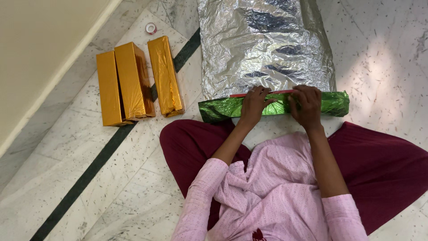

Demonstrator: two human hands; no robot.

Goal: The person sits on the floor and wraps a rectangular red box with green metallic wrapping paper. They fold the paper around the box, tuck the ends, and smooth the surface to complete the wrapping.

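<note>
sitting on a marble floor (133, 178) in the head view, the person presses both hands down on a long box being wrapped in green foil paper (332, 103). the box lies crosswise just in front of the person's knees, at the near edge of a large sheet of wrapping foil (263, 44) whose crinkled silver side faces up and stretches away from the person. a thin red edge (281, 93) shows along the far side of the box, between the green fold and the silver sheet.

the left hand (253, 106) lies flat over the middle of the box, fingers spread and curled over its far edge, pinning the green fold. the right hand (306, 105) sits just beside it, fingers bent over the top of the box and gripping the foil against it. the two hands are near each other but apart.

to the left, well apart from the hands, three boxes wrapped in gold foil (133, 80) lie side by side on the floor, two touching and the third just beside them. a small roll of clear tape (151, 28) rests beyond them. a dark green inlay stripe (89, 174) runs diagonally across the floor under the gold boxes. the person wears a pink patterned top (272, 192) and maroon trousers (383, 169).
</note>
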